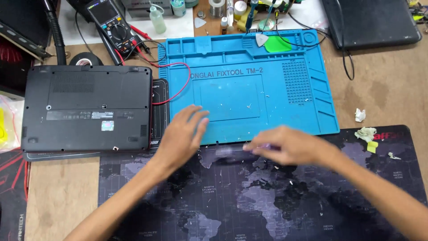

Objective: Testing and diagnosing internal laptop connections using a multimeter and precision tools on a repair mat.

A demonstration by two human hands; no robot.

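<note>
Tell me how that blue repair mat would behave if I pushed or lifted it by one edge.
The blue repair mat looks thin and rubbery, so it would probably flop rather than stay stiff. Lying flat on the wooden table, it likely grips rather than slides. Loose bits in its trays could spill.

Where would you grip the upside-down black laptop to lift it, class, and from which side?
Grip the laptop by its two short edges, one hand on each, coming in from left and right. It lies flat, base up, wide and thin. The right edge sits against the blue mat, with a red wire close by.
</note>
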